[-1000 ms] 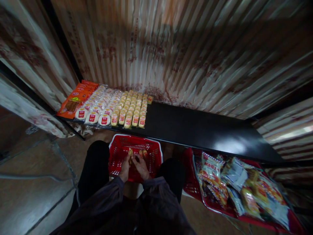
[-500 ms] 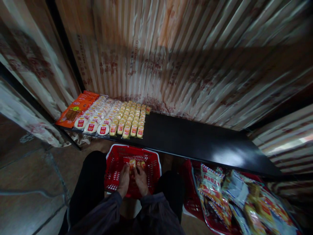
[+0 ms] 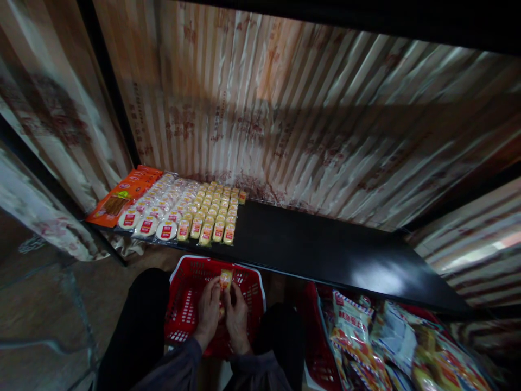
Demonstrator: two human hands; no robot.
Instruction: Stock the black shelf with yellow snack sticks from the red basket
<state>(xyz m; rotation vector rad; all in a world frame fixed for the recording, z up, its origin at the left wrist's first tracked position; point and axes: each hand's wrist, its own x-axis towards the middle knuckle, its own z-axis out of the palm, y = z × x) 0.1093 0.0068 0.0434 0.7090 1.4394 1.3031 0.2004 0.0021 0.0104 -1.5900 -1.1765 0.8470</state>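
In front of the black shelf (image 3: 301, 244) stands a red plastic basket (image 3: 195, 282); over it, the left hand (image 3: 208, 310) and right hand (image 3: 237, 316) both pinch one small wrapped cake (image 3: 226, 278). A slack grip could let it slip and drop inside.

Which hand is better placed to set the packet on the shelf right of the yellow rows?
Likely the right hand: it and the left hand both hold the packet, but the right is nearer that shelf stretch.

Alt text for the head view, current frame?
Left hand and right hand hold a yellow packet over a red basket. Beyond, wrapped snacks sit left on a black shelf; bagged snacks lie in a second basket, right.
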